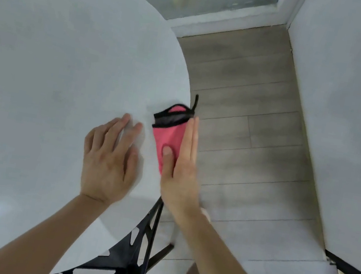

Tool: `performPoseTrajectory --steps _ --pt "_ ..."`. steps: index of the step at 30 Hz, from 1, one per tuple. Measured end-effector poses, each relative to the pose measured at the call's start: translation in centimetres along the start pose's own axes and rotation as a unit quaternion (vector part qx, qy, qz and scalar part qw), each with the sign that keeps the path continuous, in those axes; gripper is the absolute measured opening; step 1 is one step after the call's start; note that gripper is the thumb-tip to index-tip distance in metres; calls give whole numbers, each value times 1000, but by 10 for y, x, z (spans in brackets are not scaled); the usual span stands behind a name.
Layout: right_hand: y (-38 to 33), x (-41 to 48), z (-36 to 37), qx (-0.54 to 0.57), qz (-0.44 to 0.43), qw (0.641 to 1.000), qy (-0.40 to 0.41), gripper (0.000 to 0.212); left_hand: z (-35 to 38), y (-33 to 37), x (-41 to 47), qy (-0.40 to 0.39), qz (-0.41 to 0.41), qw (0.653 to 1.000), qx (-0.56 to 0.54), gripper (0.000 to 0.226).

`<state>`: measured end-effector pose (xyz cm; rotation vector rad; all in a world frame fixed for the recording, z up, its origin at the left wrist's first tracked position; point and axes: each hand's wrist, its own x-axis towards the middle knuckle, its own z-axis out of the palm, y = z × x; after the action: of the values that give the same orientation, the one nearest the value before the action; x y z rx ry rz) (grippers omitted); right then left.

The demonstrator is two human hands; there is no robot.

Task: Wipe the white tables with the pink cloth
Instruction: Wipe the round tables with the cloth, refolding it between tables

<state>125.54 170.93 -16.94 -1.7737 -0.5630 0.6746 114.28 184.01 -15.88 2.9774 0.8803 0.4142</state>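
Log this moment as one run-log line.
stage: wiping white table edge | right hand: thumb pinches pink cloth at rim | left hand: flat on tabletop

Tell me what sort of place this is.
Likely a café or small dining area, indoors: a round white table, a second white table to the right, a black chair tucked under the first, and a plank floor.
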Motion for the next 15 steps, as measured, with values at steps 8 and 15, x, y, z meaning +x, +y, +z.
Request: performPoseTrajectory --steps 8,15 --pt "-23 140 -20 -80 -5 996 -50 82 0 -2 1 -7 7 1000 11 50" --pt "-11 82 -18 -8 11 999 -42 76 -5 2 1 -12 1 1000 -3 48"
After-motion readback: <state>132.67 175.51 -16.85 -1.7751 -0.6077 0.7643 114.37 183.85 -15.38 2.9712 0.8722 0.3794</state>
